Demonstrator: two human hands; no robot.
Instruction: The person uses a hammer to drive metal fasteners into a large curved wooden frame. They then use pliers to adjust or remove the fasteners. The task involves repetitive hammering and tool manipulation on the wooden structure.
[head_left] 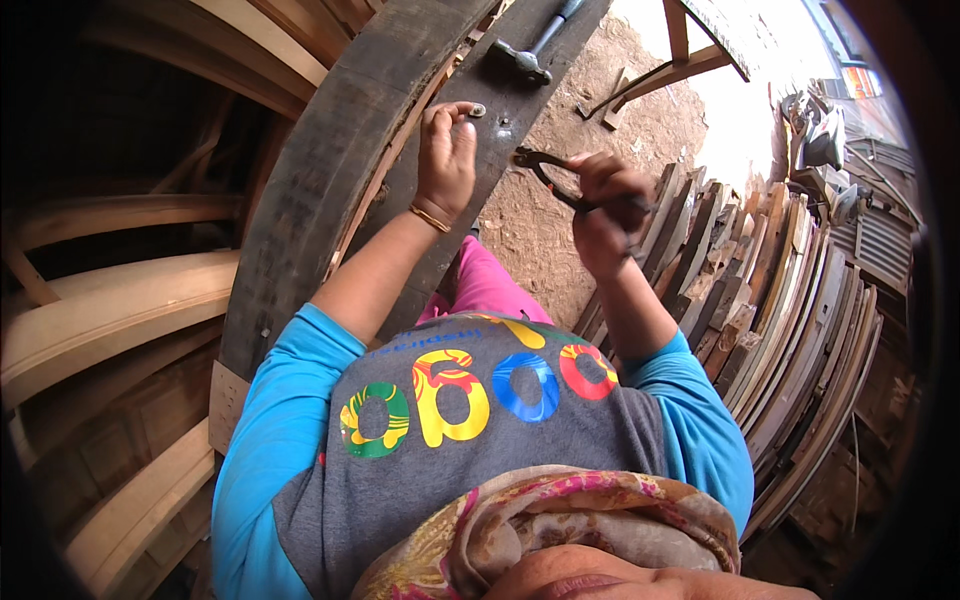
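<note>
My left hand point(446, 155) rests on a dark curved wooden plank point(330, 170), its fingertips pinching a small metal piece point(478, 110) on the plank's surface. A gold bangle sits on that wrist. My right hand point(608, 205) is closed around the handles of dark metal pincers point(540, 168), whose jaws point left toward the plank, a little right of the left hand. A hammer point(530, 52) lies on the plank just beyond both hands.
Curved pale wooden pieces point(110, 310) are stacked at the left. Many upright boards point(790, 300) lean in rows at the right. Bare dirt ground point(600, 110) lies beyond the plank, with a wooden frame point(680, 60) standing on it.
</note>
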